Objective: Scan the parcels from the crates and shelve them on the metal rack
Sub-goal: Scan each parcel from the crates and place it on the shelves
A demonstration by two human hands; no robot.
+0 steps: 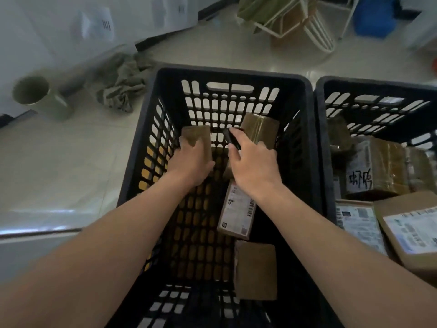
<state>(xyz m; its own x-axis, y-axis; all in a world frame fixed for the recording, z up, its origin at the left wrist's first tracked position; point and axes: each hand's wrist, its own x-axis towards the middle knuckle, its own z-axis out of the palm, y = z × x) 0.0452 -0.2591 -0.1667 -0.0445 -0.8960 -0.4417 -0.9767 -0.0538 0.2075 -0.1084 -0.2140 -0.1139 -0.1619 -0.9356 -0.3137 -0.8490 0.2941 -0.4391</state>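
- Cardboard fills the scene: a person reaches with both arms into a black slatted crate (305, 129) on a pale tiled floor (71, 162), part-way through picking parcels to scan.
- Well to the left of the hands, outside the crate, a green cup (35, 95) lies on its side near a crumpled grey cloth (120, 84).
- The left hand (191, 162) grips a small brown parcel (196, 138), fingers curled over its top edge, at the crate's far end.
- Just right of it, the right hand (253, 162) holds a slim black object (233, 139), apparently a handheld scanner or pen, pinched between thumb and fingers; which it is cannot be told.
- Beyond the right hand, a taped brown box (260, 129) leans against the far wall.
- Below the right wrist a labelled parcel (237, 209) lies face up; nearer the body rests a plain brown parcel (256, 271).
- Right of both hands, a second crate (321, 138) stands touching the first, holding several more labelled parcels (378, 169).
- Judged from this: the pick-and-scan step is in hand. The next move calls for lifting the gripped parcel, turning its label toward the scanner, then carrying it to the rack, which is not clearly in view.
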